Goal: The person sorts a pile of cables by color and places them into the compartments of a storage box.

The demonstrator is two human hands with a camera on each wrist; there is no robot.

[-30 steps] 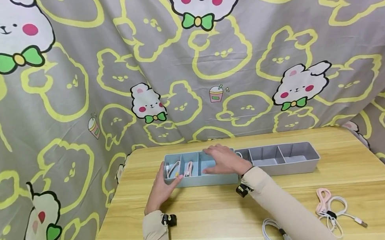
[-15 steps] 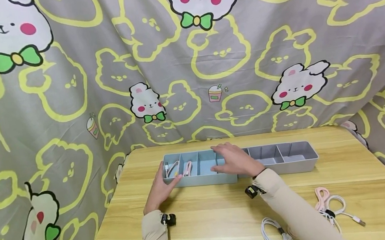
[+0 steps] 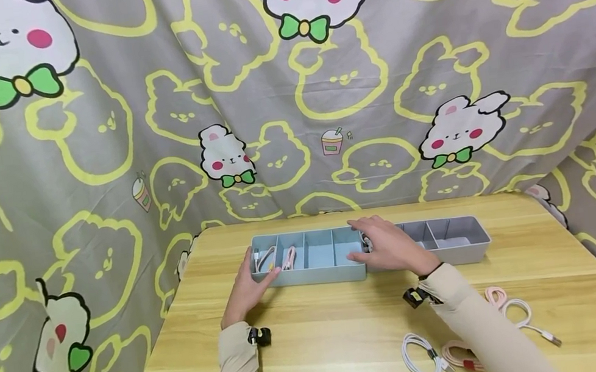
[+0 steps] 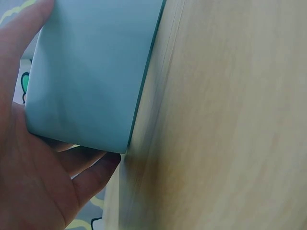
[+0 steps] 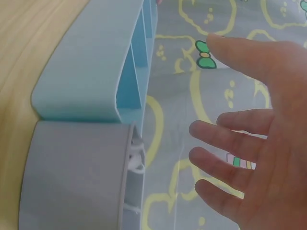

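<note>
A long light-blue storage box with a row of compartments lies across the back of the table. My left hand holds its left end, thumb along the front and fingers bent round the end wall, as the left wrist view shows. Inside, the two leftmost compartments contain a pale cable and a pink cable. A grey box of similar shape adjoins the blue one's right end, with a white cable in its near compartment. Above where they meet, my right hand hovers with fingers spread, holding nothing.
On the table's front right lie a coiled white cable, a pink cable with a red tie, partly under the right sleeve, another pink one and a white USB cable. A patterned curtain rises right behind the table.
My right hand has moved right, from over the blue box's compartments to where the boxes meet, uncovering the blue box's right compartments. My left hand stays at the blue box's left end.
</note>
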